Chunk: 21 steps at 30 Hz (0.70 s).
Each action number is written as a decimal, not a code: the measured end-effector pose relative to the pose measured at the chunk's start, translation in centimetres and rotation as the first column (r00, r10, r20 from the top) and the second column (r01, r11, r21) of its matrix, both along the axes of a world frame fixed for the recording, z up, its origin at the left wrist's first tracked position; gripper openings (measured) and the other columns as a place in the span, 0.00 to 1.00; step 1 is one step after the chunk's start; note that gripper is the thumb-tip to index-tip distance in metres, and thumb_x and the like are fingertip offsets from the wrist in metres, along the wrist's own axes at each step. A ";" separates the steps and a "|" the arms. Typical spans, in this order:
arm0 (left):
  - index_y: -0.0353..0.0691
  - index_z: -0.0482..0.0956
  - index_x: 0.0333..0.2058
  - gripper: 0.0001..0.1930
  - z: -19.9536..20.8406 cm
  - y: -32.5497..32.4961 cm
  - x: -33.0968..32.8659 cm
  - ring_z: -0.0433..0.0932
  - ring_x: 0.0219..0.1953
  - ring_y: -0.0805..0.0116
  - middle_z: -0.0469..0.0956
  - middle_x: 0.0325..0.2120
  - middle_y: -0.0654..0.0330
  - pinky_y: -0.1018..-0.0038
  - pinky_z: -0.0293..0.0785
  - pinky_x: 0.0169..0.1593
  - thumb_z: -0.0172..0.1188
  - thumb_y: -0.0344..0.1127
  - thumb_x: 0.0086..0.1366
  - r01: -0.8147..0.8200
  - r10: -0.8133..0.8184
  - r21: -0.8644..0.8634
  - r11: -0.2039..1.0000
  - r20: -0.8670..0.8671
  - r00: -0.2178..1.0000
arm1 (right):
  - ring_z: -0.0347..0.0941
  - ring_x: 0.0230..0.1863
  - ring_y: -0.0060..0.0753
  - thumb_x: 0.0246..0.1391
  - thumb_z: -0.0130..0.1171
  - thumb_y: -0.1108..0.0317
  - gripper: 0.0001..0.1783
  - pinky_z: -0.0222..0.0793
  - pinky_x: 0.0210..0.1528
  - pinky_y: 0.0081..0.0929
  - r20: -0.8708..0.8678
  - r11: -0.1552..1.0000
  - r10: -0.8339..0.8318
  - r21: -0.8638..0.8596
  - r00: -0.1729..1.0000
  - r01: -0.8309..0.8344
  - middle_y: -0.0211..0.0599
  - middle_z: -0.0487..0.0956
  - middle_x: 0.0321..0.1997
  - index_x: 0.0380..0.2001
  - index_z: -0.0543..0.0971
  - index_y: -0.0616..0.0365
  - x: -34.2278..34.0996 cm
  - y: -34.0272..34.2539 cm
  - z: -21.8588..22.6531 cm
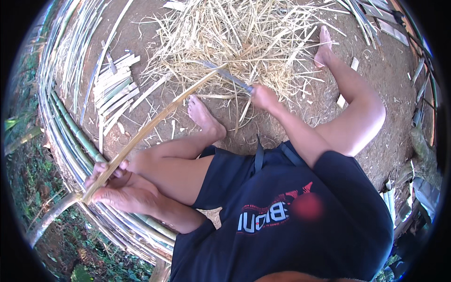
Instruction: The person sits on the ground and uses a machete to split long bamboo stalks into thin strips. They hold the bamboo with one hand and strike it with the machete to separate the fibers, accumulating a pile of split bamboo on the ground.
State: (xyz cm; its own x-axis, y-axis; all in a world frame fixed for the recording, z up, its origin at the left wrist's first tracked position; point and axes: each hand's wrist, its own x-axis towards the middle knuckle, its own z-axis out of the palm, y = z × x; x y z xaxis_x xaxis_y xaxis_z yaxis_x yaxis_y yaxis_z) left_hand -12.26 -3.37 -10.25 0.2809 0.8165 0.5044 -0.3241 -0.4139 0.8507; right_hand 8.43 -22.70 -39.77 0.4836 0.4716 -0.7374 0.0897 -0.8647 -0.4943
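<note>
- The left hand (120, 188), in the lower left of the frame, has its grip wrapped around a long bamboo strip (150, 127), fingers curled over the top and thumb beneath, pinching the strip against the knee.
- The bamboo strip is thin, flat and pale tan with a smooth fibrous face; it runs diagonally from the lower left up toward the centre top, bowing slightly along its length.
- The right hand (263, 96), just right of the frame's centre, has its grip pressed tight around the handle of a knife (232, 77).
- The knife blade is narrow, grey and dull metal; it meets the upper end of the strip, its edge lying along the bamboo.
- Beyond the blade, in the upper centre, lies a heap of shavings (235, 33): dry, straw-coloured, thin and curling, tangled loosely on bare brown ground (376, 80).
- In the upper left, a stack of short flat slats (115, 89) lies on the ground, pale, straight-cut and roughly parallel.
- Along the left edge, long round bamboo poles (70, 127), green to yellow and glossy, curve with the lens.
- The person's bare feet rest on the ground, one near the centre beneath the strip, the other at the upper right beside the shavings.
</note>
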 end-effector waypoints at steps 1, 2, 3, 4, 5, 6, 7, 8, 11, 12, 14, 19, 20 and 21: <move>0.44 0.70 0.42 0.19 -0.1 0.1 -0.1 0.73 0.28 0.75 0.74 0.31 0.60 0.79 0.76 0.29 0.52 0.54 0.67 -0.012 0.012 -0.020 1.000 -0.007 1.000 | 0.73 0.27 0.34 0.56 0.50 0.69 0.15 0.74 0.33 0.33 0.038 0.999 -0.021 -0.024 0.999 0.022 0.43 0.76 0.31 0.44 0.76 0.62 -0.2 -1.3 -2.9; 0.44 0.71 0.42 0.18 -0.3 0.2 0.5 0.74 0.29 0.75 0.74 0.31 0.60 0.79 0.76 0.29 0.52 0.53 0.67 -0.021 0.021 -0.026 0.999 0.004 1.000 | 0.73 0.26 0.36 0.55 0.51 0.68 0.15 0.73 0.32 0.35 0.093 0.998 -0.045 -0.030 0.995 0.048 0.44 0.76 0.30 0.43 0.77 0.62 0.9 -2.0 -5.8; 0.44 0.71 0.41 0.18 -0.4 0.3 0.8 0.74 0.29 0.75 0.74 0.31 0.60 0.79 0.76 0.29 0.53 0.53 0.67 -0.038 0.038 -0.031 0.999 -0.002 0.999 | 0.74 0.25 0.39 0.54 0.52 0.68 0.15 0.72 0.31 0.37 0.131 0.997 -0.060 -0.037 0.989 0.066 0.45 0.76 0.28 0.42 0.78 0.62 1.6 -1.9 -7.5; 0.43 0.71 0.41 0.19 -0.4 0.1 0.6 0.74 0.30 0.74 0.74 0.33 0.59 0.79 0.76 0.29 0.52 0.53 0.67 -0.125 0.125 0.008 0.992 -0.035 0.992 | 0.74 0.22 0.38 0.53 0.53 0.68 0.12 0.72 0.26 0.37 0.114 0.990 -0.133 0.065 0.985 0.126 0.43 0.77 0.27 0.40 0.79 0.60 1.3 -1.9 -7.9; 0.40 0.71 0.40 0.19 -0.6 0.2 -0.1 0.72 0.28 0.74 0.76 0.34 0.56 0.79 0.76 0.28 0.51 0.53 0.68 -0.118 0.118 0.013 0.993 -0.030 0.993 | 0.72 0.18 0.32 0.53 0.56 0.66 0.08 0.69 0.20 0.34 -0.083 0.964 -0.198 0.165 0.977 0.209 0.37 0.75 0.21 0.30 0.77 0.60 1.3 -1.6 -6.5; 0.39 0.72 0.39 0.19 -0.5 -0.1 -0.6 0.70 0.26 0.75 0.76 0.33 0.56 0.79 0.75 0.27 0.50 0.53 0.69 -0.167 0.169 0.045 0.985 -0.055 0.984 | 0.71 0.17 0.28 0.52 0.57 0.66 0.08 0.68 0.19 0.32 -0.249 0.942 -0.272 0.128 0.930 0.310 0.34 0.73 0.19 0.26 0.74 0.59 1.2 -1.2 -4.4; 0.38 0.72 0.37 0.20 -0.5 0.0 -0.5 0.68 0.24 0.75 0.77 0.32 0.55 0.79 0.74 0.27 0.49 0.52 0.69 -0.213 0.218 0.085 0.973 -0.054 0.974 | 0.70 0.17 0.24 0.51 0.59 0.66 0.10 0.66 0.19 0.30 -0.390 0.910 -0.338 0.095 0.857 0.403 0.31 0.71 0.17 0.22 0.71 0.58 2.1 -0.3 -2.2; 0.37 0.72 0.37 0.20 -0.5 0.1 -0.3 0.67 0.23 0.76 0.77 0.32 0.55 0.79 0.74 0.27 0.49 0.52 0.70 -0.232 0.237 0.075 0.970 -0.052 0.970 | 0.70 0.16 0.23 0.51 0.59 0.66 0.11 0.66 0.18 0.28 -0.363 0.911 -0.300 0.166 0.882 0.378 0.30 0.71 0.17 0.22 0.70 0.57 2.5 0.3 -0.5; 0.35 0.72 0.35 0.21 -0.6 0.4 -1.4 0.64 0.21 0.76 0.77 0.31 0.54 0.79 0.72 0.27 0.48 0.51 0.71 -0.315 0.321 0.065 0.947 -0.128 0.938 | 0.69 0.17 0.22 0.51 0.59 0.65 0.12 0.67 0.20 0.24 -0.309 0.928 -0.141 0.289 0.940 0.235 0.30 0.71 0.18 0.24 0.68 0.57 -0.2 1.0 4.8; 0.34 0.72 0.34 0.21 -0.6 0.5 -1.5 0.63 0.21 0.76 0.77 0.31 0.54 0.79 0.71 0.27 0.47 0.50 0.71 -0.359 0.370 0.094 0.929 -0.148 0.917 | 0.71 0.18 0.25 0.51 0.60 0.63 0.12 0.69 0.22 0.25 -0.278 0.938 -0.044 0.319 0.960 0.135 0.32 0.72 0.19 0.26 0.70 0.58 -1.2 1.4 7.4; 0.33 0.71 0.34 0.21 -0.7 0.4 -1.5 0.70 0.24 0.74 0.77 0.32 0.52 0.81 0.72 0.30 0.46 0.50 0.72 -0.395 0.420 0.169 0.903 -0.157 0.894 | 0.78 0.28 0.38 0.52 0.61 0.58 0.17 0.72 0.33 0.36 0.017 0.862 -0.043 0.506 0.999 0.029 0.42 0.79 0.27 0.34 0.73 0.63 -4.8 1.6 11.0; 0.33 0.71 0.35 0.20 -0.6 0.0 -0.8 0.80 0.34 0.64 0.78 0.32 0.53 0.77 0.78 0.35 0.46 0.49 0.72 -0.337 0.352 0.140 0.931 -0.101 0.931 | 0.77 0.22 0.40 0.53 0.57 0.62 0.15 0.72 0.29 0.39 0.044 0.838 0.118 0.531 0.992 -0.123 0.45 0.78 0.22 0.40 0.77 0.60 -6.4 1.4 14.0; 0.33 0.70 0.35 0.20 -0.5 0.0 -0.9 0.81 0.36 0.62 0.78 0.32 0.53 0.76 0.79 0.36 0.46 0.49 0.71 -0.302 0.315 0.124 0.945 -0.105 0.943 | 0.76 0.21 0.40 0.54 0.56 0.62 0.14 0.71 0.27 0.39 0.061 0.837 0.088 0.536 0.994 -0.107 0.44 0.78 0.21 0.39 0.77 0.60 -6.2 1.1 12.1; 0.33 0.70 0.35 0.20 -0.7 0.0 -0.9 0.81 0.35 0.61 0.78 0.32 0.52 0.75 0.80 0.36 0.46 0.49 0.71 -0.303 0.318 0.136 0.943 -0.112 0.941 | 0.74 0.18 0.37 0.54 0.54 0.64 0.12 0.71 0.24 0.37 0.040 0.904 0.039 0.425 0.998 -0.053 0.43 0.78 0.20 0.38 0.78 0.59 -5.2 0.8 10.6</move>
State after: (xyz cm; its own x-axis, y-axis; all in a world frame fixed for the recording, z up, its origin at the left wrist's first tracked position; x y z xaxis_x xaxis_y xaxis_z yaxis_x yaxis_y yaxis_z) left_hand -13.17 -3.34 -10.97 0.0925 0.8124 0.5757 -0.0527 -0.5733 0.8176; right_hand 3.28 -21.95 -29.21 0.4722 0.7595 -0.4474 0.1444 -0.5673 -0.8107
